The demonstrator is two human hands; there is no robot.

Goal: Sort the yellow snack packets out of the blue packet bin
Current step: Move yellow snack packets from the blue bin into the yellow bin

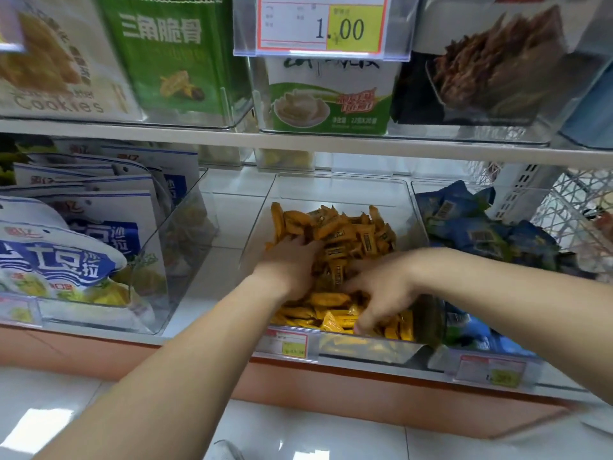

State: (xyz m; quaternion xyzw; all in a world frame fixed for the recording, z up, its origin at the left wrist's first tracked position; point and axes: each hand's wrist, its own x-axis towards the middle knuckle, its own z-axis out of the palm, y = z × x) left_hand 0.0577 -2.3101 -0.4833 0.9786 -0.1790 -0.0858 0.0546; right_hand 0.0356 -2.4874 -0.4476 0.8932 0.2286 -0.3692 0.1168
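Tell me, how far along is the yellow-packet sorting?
Looks mostly done: the middle bin holds a big heap of yellow packets, and the blue packet bin to its right shows no clear yellow on top. In hand: the left hand and right hand are both in the yellow heap. Left: checking beneath the blue packets, hidden here.

The person's left forearm (185, 353) and right forearm (497, 287) were bare along their whole visible length, slender and smooth, the wrists uncovered. The left hand (292, 260) and right hand (378, 287) were bare too. The right hand's fingers (368, 322) showed blurred. A pale grey rounded shape (227, 450) at the bottom edge was too cropped to identify.
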